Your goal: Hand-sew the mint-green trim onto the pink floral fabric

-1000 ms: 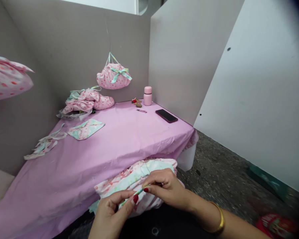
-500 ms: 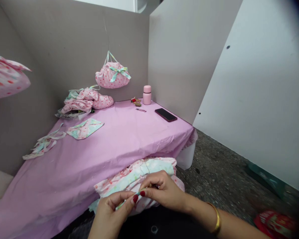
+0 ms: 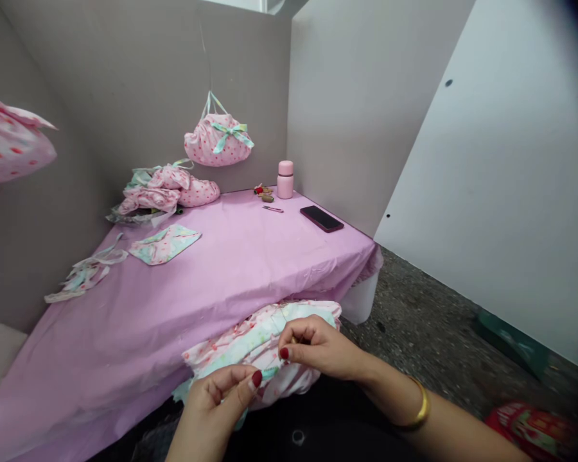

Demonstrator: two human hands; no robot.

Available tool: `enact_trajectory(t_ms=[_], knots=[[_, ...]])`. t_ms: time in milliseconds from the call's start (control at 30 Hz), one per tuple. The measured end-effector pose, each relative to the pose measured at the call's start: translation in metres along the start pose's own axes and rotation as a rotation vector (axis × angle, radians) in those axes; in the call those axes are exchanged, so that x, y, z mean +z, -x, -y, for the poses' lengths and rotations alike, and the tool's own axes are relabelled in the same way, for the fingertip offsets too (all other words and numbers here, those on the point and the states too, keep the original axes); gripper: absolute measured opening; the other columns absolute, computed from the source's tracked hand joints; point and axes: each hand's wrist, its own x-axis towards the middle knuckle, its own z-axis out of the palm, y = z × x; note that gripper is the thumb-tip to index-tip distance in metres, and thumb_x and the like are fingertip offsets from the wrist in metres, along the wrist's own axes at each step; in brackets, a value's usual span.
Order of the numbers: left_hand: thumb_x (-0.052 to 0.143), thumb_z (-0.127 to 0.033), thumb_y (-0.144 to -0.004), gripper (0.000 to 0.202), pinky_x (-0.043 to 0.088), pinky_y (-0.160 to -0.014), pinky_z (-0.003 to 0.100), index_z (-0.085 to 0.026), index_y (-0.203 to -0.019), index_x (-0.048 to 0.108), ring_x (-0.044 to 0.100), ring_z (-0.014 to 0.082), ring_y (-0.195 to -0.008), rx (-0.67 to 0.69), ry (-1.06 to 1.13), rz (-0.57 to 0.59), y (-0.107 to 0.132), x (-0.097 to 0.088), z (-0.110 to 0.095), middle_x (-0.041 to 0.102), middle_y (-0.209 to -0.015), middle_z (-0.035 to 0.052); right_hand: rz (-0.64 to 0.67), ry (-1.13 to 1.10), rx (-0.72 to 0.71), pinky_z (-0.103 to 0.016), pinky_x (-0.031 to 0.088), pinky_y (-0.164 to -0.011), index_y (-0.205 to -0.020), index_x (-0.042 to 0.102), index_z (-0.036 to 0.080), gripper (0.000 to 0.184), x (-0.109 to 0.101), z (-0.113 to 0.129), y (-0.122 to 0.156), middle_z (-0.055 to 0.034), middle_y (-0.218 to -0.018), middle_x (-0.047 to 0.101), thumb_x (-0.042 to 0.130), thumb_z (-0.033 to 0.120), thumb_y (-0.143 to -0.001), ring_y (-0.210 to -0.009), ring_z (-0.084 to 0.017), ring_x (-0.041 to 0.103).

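Note:
A bundle of pink and mint printed fabric (image 3: 250,340) lies on my lap, below the table's front edge. My left hand (image 3: 212,410) pinches a narrow mint fabric strip (image 3: 268,373) at the bundle's near side, fingers closed. My right hand (image 3: 320,350), with a gold bangle on its wrist, is closed in a pinch just above the strip, against the fabric. Whether a needle sits between its fingers is too small to make out.
A table under a pink cloth (image 3: 231,263) carries fabric pieces (image 3: 164,244), a heap of pink bags (image 3: 166,192), a pink bottle (image 3: 285,179), thread spools (image 3: 264,192) and a dark phone (image 3: 322,219). A pink bag (image 3: 218,138) hangs on the grey partition. A red packet (image 3: 534,430) lies on the floor.
My right hand has moved up and slightly left, from the strip's end to the fabric's top. The left hand keeps its pinch. The view has shifted a little.

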Motion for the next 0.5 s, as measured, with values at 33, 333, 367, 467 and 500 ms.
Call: enact_trajectory(t_ms=[33,333,367,467,500], knots=[[0.068,-0.042,-0.07,0.026,0.038,-0.059,0.022,-0.017,-0.061,0.069,0.049,0.014,-0.058,0.003,-0.008,-0.002,0.0,0.0,0.0,0.061,-0.058,-0.0013,-0.031,0.031,-0.009,-0.02,0.029,-0.05,-0.071,0.058,0.012,0.031,0.001,0.001,0.0,0.0041,-0.058,0.044,0.059,0.042,-0.08,-0.053,-0.007,0.036],[0.065,-0.043,-0.072,0.026,0.042,-0.065,0.022,-0.02,-0.08,0.075,0.059,0.0187,-0.07,0.045,-0.085,-0.075,-0.002,-0.001,0.003,0.068,-0.066,0.0004,-0.301,0.451,-0.144,-0.022,0.035,-0.059,-0.103,0.046,0.016,0.013,0.018,0.021,0.014,0.0029,-0.069,0.047,0.039,0.02,-0.092,-0.061,-0.011,0.042],[0.065,-0.043,-0.073,0.026,0.043,-0.065,0.023,-0.02,-0.081,0.075,0.059,0.0191,-0.07,0.054,-0.091,-0.083,-0.002,-0.001,0.004,0.069,-0.066,0.0003,-0.284,0.449,-0.147,-0.021,0.035,-0.056,-0.1,0.047,0.016,0.011,0.019,0.023,0.016,0.0039,-0.065,0.046,0.042,0.019,-0.091,-0.058,-0.01,0.042],[0.064,-0.043,-0.073,0.027,0.045,-0.065,0.023,-0.021,-0.082,0.075,0.061,0.02,-0.07,0.091,-0.111,-0.106,-0.001,-0.002,0.005,0.07,-0.068,0.0005,-0.194,0.476,-0.191,-0.019,0.038,-0.057,-0.086,0.056,0.014,0.008,0.023,0.026,0.017,0.0011,-0.067,0.055,0.048,0.017,-0.088,-0.061,-0.01,0.049],[0.064,-0.043,-0.072,0.026,0.045,-0.066,0.023,-0.021,-0.082,0.075,0.061,0.02,-0.07,0.103,-0.116,-0.112,0.0,-0.003,0.005,0.071,-0.069,0.0005,-0.16,0.51,-0.218,-0.02,0.04,-0.061,-0.084,0.058,0.014,0.012,0.025,0.026,0.017,-0.0012,-0.072,0.059,0.047,0.016,-0.088,-0.065,-0.01,0.053]])
